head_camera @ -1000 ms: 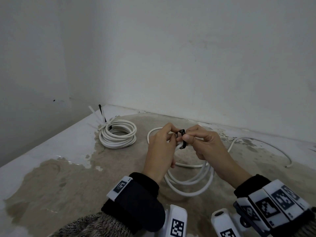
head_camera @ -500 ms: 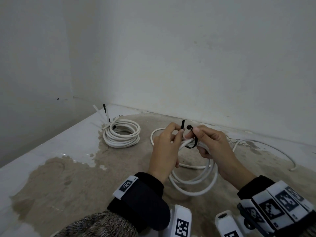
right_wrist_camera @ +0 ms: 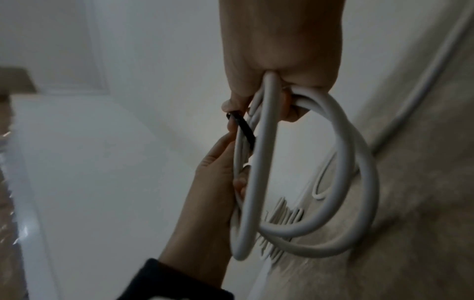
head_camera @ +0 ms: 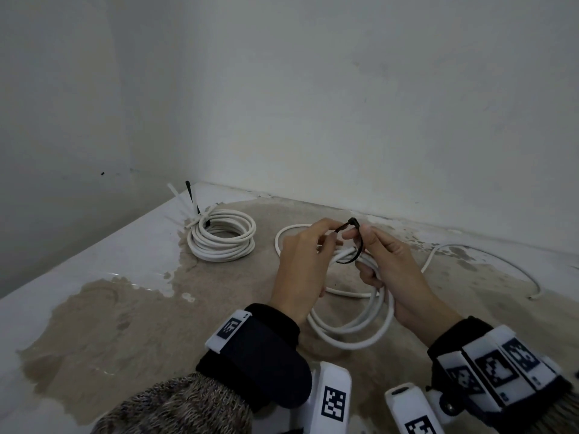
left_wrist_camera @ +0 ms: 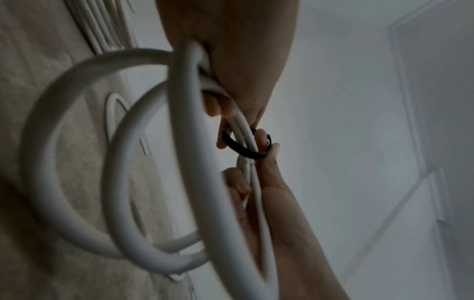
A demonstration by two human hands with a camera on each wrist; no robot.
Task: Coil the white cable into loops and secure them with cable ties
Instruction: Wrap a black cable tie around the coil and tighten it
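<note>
**Black tie looped round the springy coil**

The left hand (head_camera: 302, 264) pinches the tail of the black cable tie (head_camera: 357, 249). Just right of that pinch, the right hand (head_camera: 388, 270) grips the tie's head and the gathered white cable (head_camera: 351, 336) hanging below. The cable looks stiff and springy; hold beside the tie.

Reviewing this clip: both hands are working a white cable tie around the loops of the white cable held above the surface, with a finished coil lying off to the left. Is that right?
Not quite: the cable tie is black, not white, as the head view shows. Otherwise correct: the left hand and right hand work it around the white cable loops, and the finished coil lies to the left.
</note>
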